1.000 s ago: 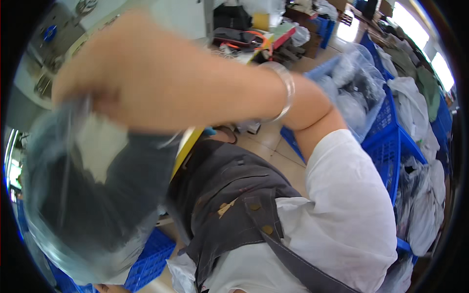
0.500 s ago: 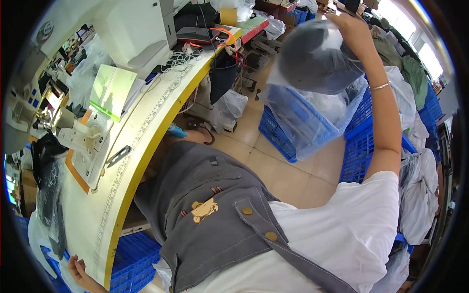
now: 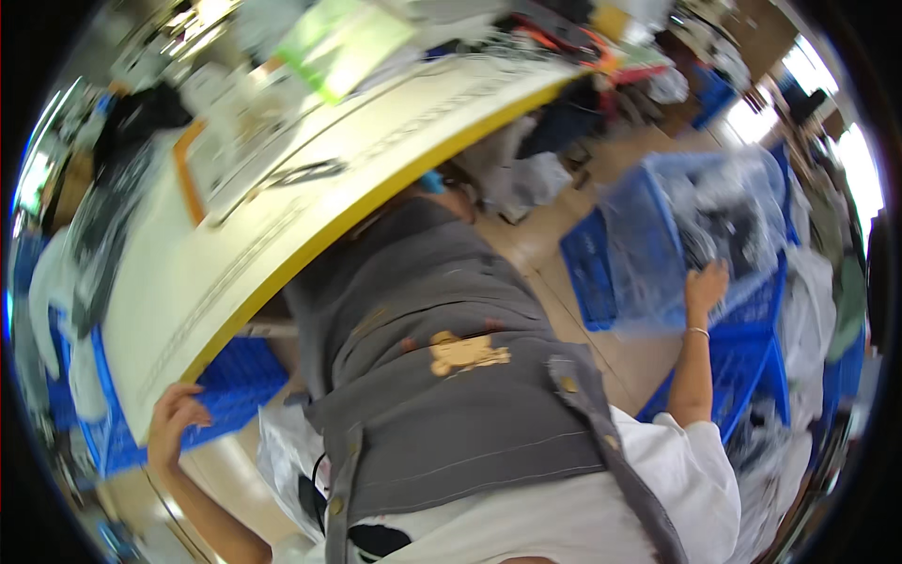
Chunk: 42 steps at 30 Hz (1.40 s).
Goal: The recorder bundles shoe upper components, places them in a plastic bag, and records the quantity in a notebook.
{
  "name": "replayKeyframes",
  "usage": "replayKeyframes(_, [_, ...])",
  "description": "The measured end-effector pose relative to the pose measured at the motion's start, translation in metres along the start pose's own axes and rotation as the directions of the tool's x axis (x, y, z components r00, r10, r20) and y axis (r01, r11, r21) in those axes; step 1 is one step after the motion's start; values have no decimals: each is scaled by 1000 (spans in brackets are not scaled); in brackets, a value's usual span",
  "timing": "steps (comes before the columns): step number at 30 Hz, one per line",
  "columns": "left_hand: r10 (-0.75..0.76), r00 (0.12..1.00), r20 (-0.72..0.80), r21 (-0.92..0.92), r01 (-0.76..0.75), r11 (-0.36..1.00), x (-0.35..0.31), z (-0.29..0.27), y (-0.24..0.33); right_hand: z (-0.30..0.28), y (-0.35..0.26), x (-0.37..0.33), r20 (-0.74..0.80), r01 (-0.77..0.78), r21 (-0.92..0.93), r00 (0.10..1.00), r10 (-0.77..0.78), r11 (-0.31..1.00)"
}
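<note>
My right hand (image 3: pixel 707 287) is over the blue crate (image 3: pixel 662 202) on the right, its fingers curled on a see-through plastic bag (image 3: pixel 700 240) with dark contents. The bag lies inside the crate, among the crumpled see-through plastic that lines it. Motion blur hides exactly how the fingers grip. At the lower left, my left hand (image 3: pixel 178 423) hangs beside the near corner of the white worktable (image 3: pixel 150 329). Its fingers are loosely bent and apart, with nothing in them.
On the worktable lie dark thread snips (image 3: pixel 310 172), a green-edged sheet (image 3: pixel 343 42) and a sewing machine (image 3: pixel 235 108), all blurred. Blue crates (image 3: pixel 240 381) stand beneath the table's near end. Another blue crate (image 3: pixel 719 376) and plastic-wrapped bundles (image 3: pixel 775 479) are at my right.
My right hand has come down from up high, bringing the dark-filled bag into the lined crate. My left hand has risen beside the table corner. The whole view has swung to the right.
</note>
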<state>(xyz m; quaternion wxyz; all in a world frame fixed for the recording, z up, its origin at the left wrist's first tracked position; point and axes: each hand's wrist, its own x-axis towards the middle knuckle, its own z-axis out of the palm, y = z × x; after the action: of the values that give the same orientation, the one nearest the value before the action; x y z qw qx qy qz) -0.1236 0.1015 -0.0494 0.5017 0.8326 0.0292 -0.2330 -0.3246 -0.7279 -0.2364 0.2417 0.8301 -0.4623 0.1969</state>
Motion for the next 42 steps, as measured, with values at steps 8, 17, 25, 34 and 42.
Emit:
replayKeyframes(8, [-644,448,620,370,557,744,27,33,-205,-184,-305,34,-699,784,609,602,-386,120])
replayKeyframes(17, [-805,400,439,87,873,481,-24,109,-353,-378,-447,-72,-946,750,83,-147,-288,-656])
replayKeyframes(25, [-857,311,-411,-366,804,468,-81,175,-469,-449,-503,-116,-846,608,80,-378,-376,-790])
replayKeyframes(34, [-883,407,235,-388,872,299,-47,301,-481,-595,-595,-260,-556,331,-229,-816,-156,-916])
replayKeyframes(42, [-930,189,-316,-277,919,281,-21,333,-546,-624,-598,-350,-485,413,-108,-816,-315,-904])
